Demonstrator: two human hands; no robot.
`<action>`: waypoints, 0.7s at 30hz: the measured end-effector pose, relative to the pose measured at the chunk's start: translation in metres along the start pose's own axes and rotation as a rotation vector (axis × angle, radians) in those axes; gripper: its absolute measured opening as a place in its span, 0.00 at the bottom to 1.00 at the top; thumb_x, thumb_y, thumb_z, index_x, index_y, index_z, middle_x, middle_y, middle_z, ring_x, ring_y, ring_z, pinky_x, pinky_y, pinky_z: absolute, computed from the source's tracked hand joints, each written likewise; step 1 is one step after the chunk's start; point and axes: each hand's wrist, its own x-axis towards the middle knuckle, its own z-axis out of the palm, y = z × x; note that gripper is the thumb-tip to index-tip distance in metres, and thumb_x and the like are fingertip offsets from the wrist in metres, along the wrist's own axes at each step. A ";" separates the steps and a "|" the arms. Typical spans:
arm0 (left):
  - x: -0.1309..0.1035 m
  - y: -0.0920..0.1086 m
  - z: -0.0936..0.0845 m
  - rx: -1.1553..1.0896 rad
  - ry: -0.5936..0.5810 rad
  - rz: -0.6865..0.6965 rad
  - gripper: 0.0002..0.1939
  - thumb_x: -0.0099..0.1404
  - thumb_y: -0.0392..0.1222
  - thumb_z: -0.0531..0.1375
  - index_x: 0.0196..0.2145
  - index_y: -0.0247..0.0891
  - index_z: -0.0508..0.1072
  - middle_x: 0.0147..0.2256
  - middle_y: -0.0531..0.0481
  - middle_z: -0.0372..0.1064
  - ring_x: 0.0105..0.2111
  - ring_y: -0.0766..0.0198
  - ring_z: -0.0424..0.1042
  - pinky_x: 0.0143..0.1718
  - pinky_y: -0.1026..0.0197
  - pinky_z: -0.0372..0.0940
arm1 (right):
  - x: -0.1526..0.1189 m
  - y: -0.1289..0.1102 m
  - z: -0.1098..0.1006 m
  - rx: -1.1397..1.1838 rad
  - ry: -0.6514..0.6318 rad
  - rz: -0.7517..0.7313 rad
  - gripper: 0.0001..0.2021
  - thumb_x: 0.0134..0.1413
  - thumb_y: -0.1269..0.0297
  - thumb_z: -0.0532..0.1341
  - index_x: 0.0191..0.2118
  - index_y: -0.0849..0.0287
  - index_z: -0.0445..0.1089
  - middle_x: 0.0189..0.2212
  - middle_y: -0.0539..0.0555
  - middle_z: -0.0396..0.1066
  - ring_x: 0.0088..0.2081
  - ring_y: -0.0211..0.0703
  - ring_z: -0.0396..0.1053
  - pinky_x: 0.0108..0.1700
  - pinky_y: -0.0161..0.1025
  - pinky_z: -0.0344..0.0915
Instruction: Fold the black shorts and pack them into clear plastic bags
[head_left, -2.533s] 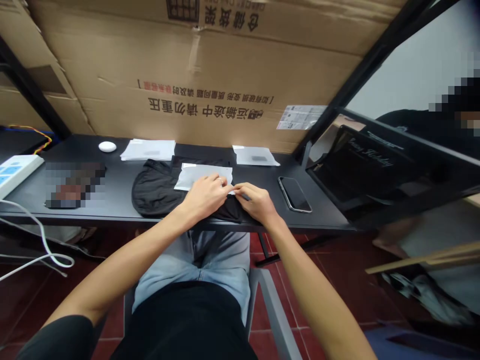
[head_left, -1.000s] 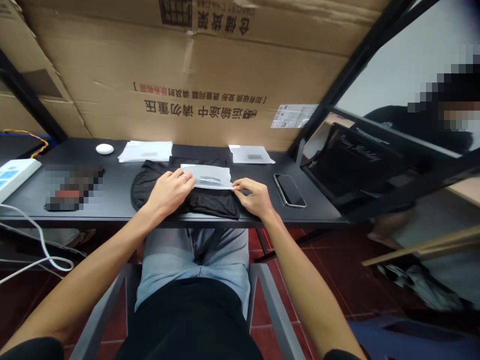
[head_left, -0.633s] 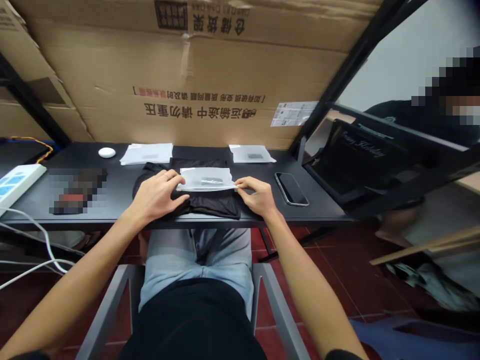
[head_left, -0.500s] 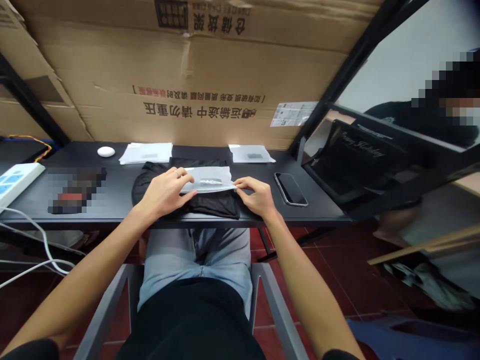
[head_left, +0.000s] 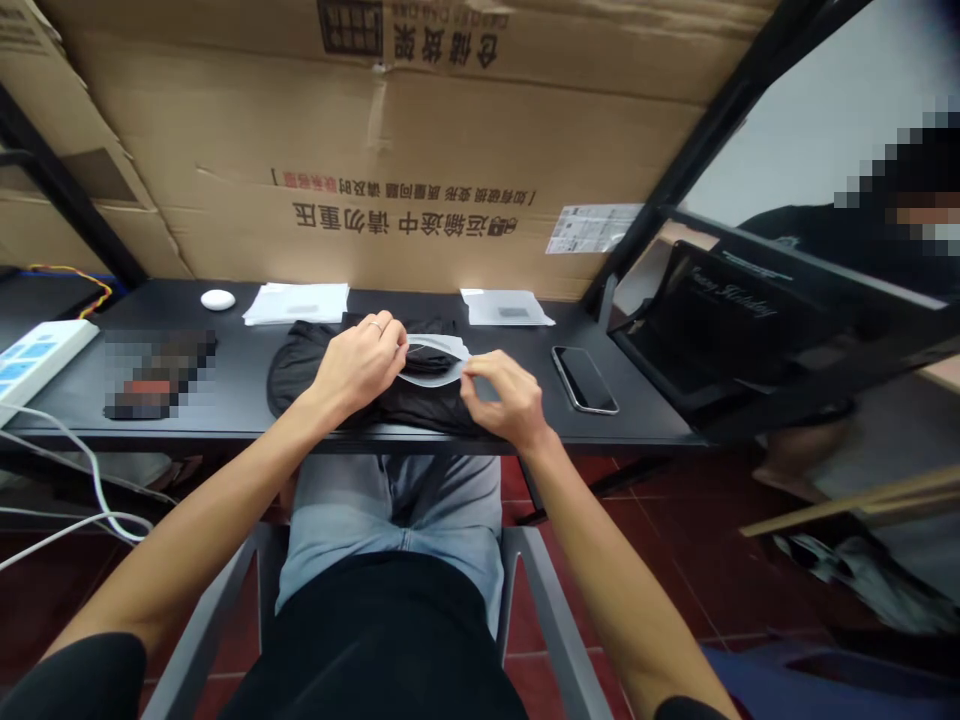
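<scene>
A frosted white plastic bag (head_left: 435, 379) is held up between my hands, its mouth spread apart so that black material shows through the gap. My left hand (head_left: 364, 362) pinches the bag at its left side, fingers closed. At the right corner, the thumb and fingertips of my right hand (head_left: 510, 398) grip its edge. Under and around the bag lies a dark, folded cloth item (head_left: 292, 372), partly covered by my hands.
Behind are a stack of white bags (head_left: 296, 304) and a flat frosted bag (head_left: 506, 308). A phone (head_left: 585, 380) lies to the right, a white oval object (head_left: 217, 300) to the left. A power strip (head_left: 45, 360) sits far left. A cardboard sheet (head_left: 420, 120) stands behind; another person sits at right.
The bag's mouth has gone from flat and closed to spread open. My left hand has moved right and changed from resting on the bag to pinching its edge.
</scene>
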 end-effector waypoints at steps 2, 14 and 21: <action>0.001 0.002 -0.002 -0.035 0.006 -0.022 0.12 0.84 0.42 0.54 0.49 0.39 0.77 0.52 0.38 0.78 0.52 0.49 0.79 0.43 0.54 0.69 | 0.012 -0.015 0.010 -0.059 -0.165 -0.087 0.11 0.75 0.72 0.61 0.54 0.51 0.78 0.48 0.58 0.85 0.50 0.53 0.84 0.58 0.50 0.81; -0.002 -0.057 0.014 -0.402 -0.404 -0.551 0.28 0.71 0.67 0.64 0.25 0.42 0.78 0.26 0.39 0.76 0.31 0.46 0.78 0.36 0.52 0.66 | 0.050 -0.042 0.049 -0.468 -0.735 -0.088 0.19 0.70 0.83 0.58 0.60 0.69 0.78 0.50 0.72 0.85 0.49 0.65 0.85 0.52 0.52 0.80; 0.006 -0.068 0.023 -1.049 -0.459 -0.624 0.21 0.60 0.60 0.76 0.28 0.40 0.80 0.27 0.47 0.76 0.30 0.57 0.79 0.34 0.58 0.72 | 0.052 -0.018 0.041 -0.265 -0.595 -0.135 0.17 0.70 0.81 0.61 0.57 0.61 0.81 0.50 0.64 0.87 0.54 0.59 0.85 0.55 0.50 0.83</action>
